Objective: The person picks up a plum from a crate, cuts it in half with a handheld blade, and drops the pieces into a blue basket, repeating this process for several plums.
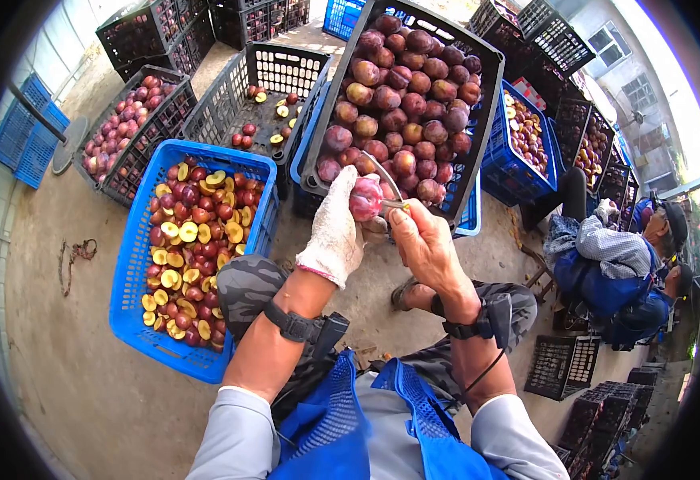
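Note:
My left hand (335, 230), in a white work glove, grips a reddish plum (365, 198) between its fingers. My right hand (426, 240) is bare and closed around a small curved knife (388, 178), whose thin blade arcs up beside the fruit. The handle is mostly hidden by my fingers. Just beyond both hands, a black crate (490, 88) full of whole plums is tilted toward me. To the left stands a blue crate (130, 264) holding plum halves, some with yellow cut faces up.
A black crate (206, 108) with a few plums lies beyond the blue one, beside another crate of plums (126, 120). At right, a blue crate (518, 188) holds cut fruit, and a person (614, 256) sits near stacked crates. A cord (74, 260) lies on the floor.

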Demonstrator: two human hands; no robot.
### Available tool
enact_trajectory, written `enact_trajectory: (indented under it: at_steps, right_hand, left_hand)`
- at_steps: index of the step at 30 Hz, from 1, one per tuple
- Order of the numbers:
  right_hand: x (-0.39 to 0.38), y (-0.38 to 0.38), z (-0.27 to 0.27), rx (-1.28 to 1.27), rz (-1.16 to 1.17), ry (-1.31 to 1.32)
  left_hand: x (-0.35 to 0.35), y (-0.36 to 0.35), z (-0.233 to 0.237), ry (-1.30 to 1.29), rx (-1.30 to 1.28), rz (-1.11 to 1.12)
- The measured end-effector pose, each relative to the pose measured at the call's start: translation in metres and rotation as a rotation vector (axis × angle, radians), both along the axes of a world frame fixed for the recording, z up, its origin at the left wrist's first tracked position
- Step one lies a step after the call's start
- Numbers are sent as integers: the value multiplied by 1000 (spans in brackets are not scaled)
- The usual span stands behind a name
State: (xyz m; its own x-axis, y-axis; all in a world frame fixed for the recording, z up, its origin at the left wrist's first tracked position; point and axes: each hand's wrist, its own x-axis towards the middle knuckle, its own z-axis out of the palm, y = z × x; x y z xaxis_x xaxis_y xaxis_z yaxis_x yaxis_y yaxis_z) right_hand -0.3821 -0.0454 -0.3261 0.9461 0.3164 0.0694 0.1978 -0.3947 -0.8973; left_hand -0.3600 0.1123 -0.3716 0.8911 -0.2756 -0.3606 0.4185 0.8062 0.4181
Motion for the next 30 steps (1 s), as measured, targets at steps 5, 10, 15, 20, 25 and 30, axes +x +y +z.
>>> enact_trajectory:
  at_steps: [5, 10, 15, 20, 25, 30]
  right_hand:
    - [3, 10, -10, -169, 22, -200]
    - [4, 10, -18, -163, 50, -254]
    - [2, 13, -21, -237, -1, -306]
    - [0, 12, -25, -365, 10, -360]
    - [-2, 6, -38, -290, 53, -238]
    - [-7, 0, 3, 231, 34, 475]
  left_hand:
    - [-3, -3, 3, 37, 92, 66]
    - [-3, -2, -4, 73, 26, 45]
    - [-3, -3, 1, 102, 3, 47]
    - [-3, 0, -7, -64, 213, 142]
    - [-10, 1, -21, -143, 382, 106]
    - [-21, 12, -3, -357, 134, -26]
